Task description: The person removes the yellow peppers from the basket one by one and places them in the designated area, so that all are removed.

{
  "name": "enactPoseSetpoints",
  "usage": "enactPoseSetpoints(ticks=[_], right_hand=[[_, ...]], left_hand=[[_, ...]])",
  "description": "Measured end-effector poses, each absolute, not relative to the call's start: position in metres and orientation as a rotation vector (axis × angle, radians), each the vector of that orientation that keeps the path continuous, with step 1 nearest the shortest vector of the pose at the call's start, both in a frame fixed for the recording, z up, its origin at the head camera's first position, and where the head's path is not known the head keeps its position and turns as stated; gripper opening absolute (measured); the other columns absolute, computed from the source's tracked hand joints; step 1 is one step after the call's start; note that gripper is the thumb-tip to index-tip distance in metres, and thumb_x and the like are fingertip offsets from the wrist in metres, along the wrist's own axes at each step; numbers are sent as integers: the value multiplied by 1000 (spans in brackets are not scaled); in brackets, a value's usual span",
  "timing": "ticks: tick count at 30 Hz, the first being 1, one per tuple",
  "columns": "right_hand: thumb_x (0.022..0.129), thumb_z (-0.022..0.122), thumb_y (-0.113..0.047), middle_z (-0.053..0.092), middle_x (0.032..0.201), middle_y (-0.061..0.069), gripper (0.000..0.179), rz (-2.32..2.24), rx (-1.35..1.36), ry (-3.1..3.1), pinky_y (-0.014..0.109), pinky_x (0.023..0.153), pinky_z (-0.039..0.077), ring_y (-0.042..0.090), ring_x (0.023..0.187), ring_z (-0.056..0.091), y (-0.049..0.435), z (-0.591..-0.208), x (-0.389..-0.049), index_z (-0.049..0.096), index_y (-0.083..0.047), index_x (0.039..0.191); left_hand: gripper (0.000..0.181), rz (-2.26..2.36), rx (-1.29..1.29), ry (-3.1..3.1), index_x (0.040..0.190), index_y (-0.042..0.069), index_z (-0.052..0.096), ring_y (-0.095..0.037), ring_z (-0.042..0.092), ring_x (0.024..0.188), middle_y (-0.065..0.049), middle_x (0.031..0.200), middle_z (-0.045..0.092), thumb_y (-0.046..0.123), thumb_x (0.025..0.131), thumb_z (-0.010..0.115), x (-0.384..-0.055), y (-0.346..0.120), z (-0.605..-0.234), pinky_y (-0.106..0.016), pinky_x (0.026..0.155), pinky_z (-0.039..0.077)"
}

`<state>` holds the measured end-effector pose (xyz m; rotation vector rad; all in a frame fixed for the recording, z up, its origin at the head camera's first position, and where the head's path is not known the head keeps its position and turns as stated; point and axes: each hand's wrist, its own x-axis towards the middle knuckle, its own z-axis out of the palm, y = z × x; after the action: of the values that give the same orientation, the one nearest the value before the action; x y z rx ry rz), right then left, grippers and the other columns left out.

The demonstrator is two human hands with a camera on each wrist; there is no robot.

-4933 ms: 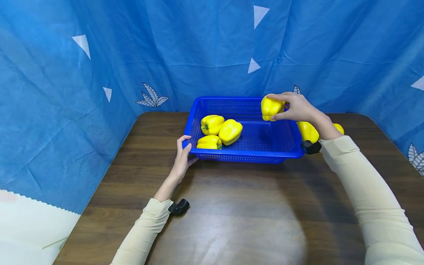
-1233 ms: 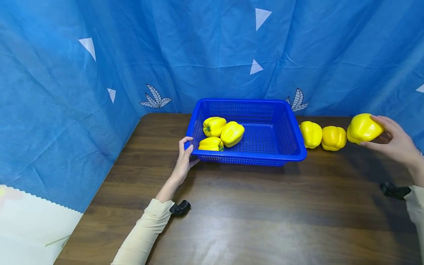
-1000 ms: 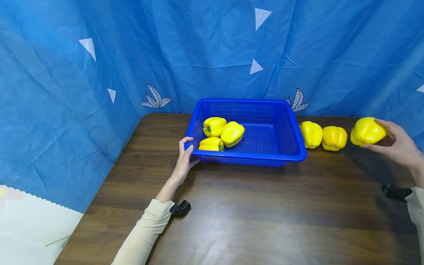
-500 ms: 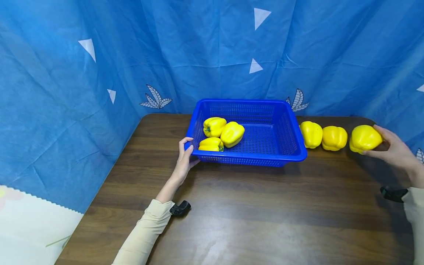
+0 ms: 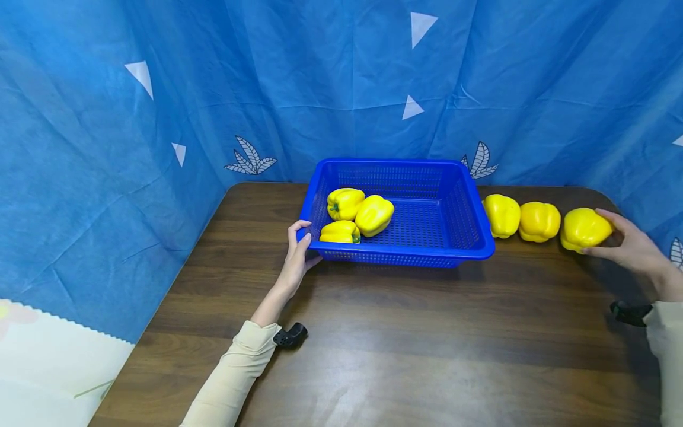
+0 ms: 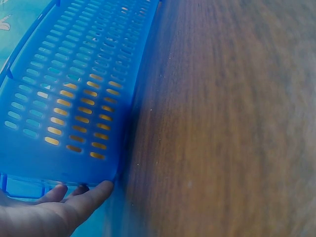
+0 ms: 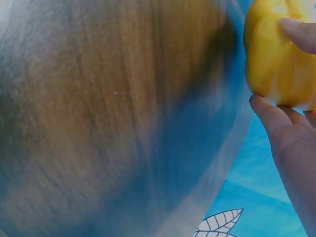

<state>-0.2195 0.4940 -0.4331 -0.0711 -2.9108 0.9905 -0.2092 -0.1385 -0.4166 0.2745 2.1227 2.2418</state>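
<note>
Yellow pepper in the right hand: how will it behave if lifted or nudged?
The yellow pepper may be slippery, since its skin shows glossy highlights. It is probably fairly firm: no dent is apparent where the right hand grips it. Its lobed, rounded sides suggest it could roll unevenly if pushed.

Right hand (image 5: 635, 246) gone from above the blue basket (image 5: 395, 252) to the far right, its gripped yellow pepper (image 5: 586, 229) carried along and lowered near the tabletop (image 5: 405, 332), now beside the middle pepper (image 5: 539, 222), which is uncovered from behind the right arm (image 5: 664, 356).
</note>
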Motion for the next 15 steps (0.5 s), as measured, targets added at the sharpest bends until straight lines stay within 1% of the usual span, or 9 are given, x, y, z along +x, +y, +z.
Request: enactPoseSetpoints(ticks=[2,4,6,8,9,11,12,13,15], right_hand=[[90,60,-32,18,153,19,87,1002,-91,-2918,53,92,42,-12,93,31,490,-431,-217,-1,-20,151],[90,58,-35,16,153,19,87,1032,-110,-2924,53,89,42,8,104,42,489,-429,-215,-3,-24,151],[89,56,-44,15,155,12,86,989,-160,-2935,34,79,47,13,104,43,490,-430,-214,-4,-31,150],[92,53,-40,2,155,27,84,1065,-159,-2934,52,87,43,36,111,36,490,-429,-214,-6,-28,150],[92,53,-40,2,154,27,83,1061,-163,-2938,48,84,45,35,110,37,492,-429,-214,-6,-28,150],[91,53,-42,10,154,23,82,1015,-176,-2945,29,75,48,19,101,42,493,-430,-213,-3,-29,150],[92,52,-40,10,153,25,81,1037,-172,-2944,28,75,48,18,100,43,493,-430,-212,-3,-29,150],[93,52,-38,8,152,28,80,1067,-164,-2944,29,74,47,26,104,42,493,-430,-212,-4,-30,150],[92,52,-41,8,153,26,80,1055,-164,-2946,13,63,40,24,104,42,493,-430,-211,-3,-34,149]], left_hand=[[33,2242,285,2123,130,21,20,-41,24,136,-10,150,3,30,99,31,-210,-139,-418,-66,102,32],[32,2245,282,2124,129,22,21,-41,24,136,-9,150,3,29,100,31,-210,-139,-418,-66,102,33],[31,2252,283,2123,128,23,22,-40,24,136,-9,149,3,29,100,31,-211,-139,-419,-66,101,33],[30,2255,280,2122,128,23,23,-40,24,135,-9,149,4,29,99,31,-212,-139,-420,-66,101,33],[30,2255,276,2123,128,23,23,-40,25,135,-8,149,4,29,99,31,-212,-139,-420,-66,101,34],[31,2252,277,2128,128,23,22,-40,25,135,-9,149,4,29,99,31,-212,-139,-420,-66,101,34],[31,2249,276,2130,128,23,22,-40,25,135,-9,149,4,29,99,31,-212,-139,-420,-66,101,34],[30,2248,276,2132,128,23,22,-41,25,135,-9,149,4,28,99,31,-212,-139,-420,-66,101,34],[30,2247,283,2133,128,23,22,-41,24,136,-9,150,3,28,100,31,-211,-139,-419,-66,101,34]])
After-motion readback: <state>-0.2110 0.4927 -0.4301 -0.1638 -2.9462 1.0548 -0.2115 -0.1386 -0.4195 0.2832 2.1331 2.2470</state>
